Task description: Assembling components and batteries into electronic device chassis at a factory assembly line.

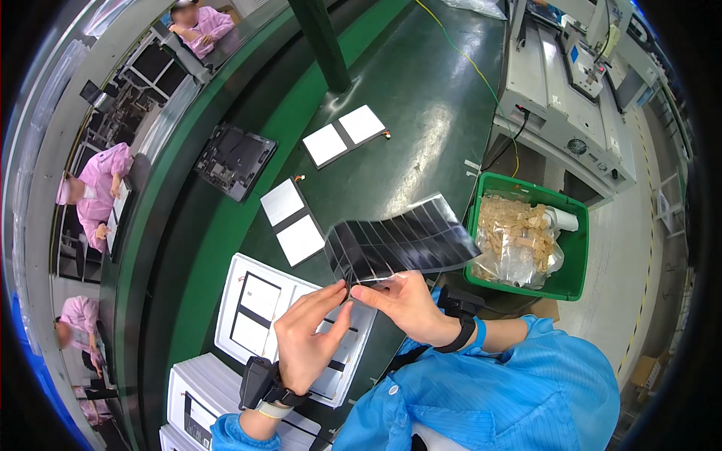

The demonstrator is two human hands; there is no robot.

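Note:
A glossy sheet of black adhesive strips on clear film [398, 242] fans out in front of me, bent and raised above the bench. My right hand [402, 301] pinches its near edge between thumb and fingers. At the sheet's near left corner, the fingertips of my left hand [312, 327] close in on the edge, thumb close below the index finger; the exact contact is too small to see. Beneath my left hand lies a white tray [233, 304] with flat battery packs [256, 307]. Beyond it, two more black-and-white battery packs [292, 222] [344, 135] rest on the green bench.
A green bin [575, 263] of crumpled film and brown paper stands to the right. Stacked white trays [177, 391] sit at lower left. An open device chassis [235, 161] lies on the line at left. A green post [323, 45] rises at the back. People in pink work across.

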